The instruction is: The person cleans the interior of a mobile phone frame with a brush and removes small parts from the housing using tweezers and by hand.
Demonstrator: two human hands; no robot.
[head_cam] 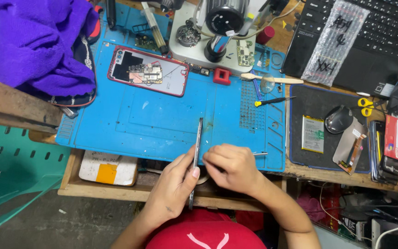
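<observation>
Bright even overhead light, soft shadows, sharp focus, slight edge distortion

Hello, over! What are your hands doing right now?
Left hand grips thin phone panel edge-on. Right hand pinches tweezers beside it. Blue mat underneath, nothing blocking.

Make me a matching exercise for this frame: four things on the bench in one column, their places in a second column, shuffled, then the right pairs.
Things:
1. opened phone with red frame
2. scissors with yellow handles
3. purple cloth
4. thin phone panel held edge-on

Places:
A. far left, beside the blue mat
B. between the left hand and right hand
C. upper left of the blue mat
D. right of the computer mouse

Pairs: 1-C, 2-D, 3-A, 4-B
</observation>
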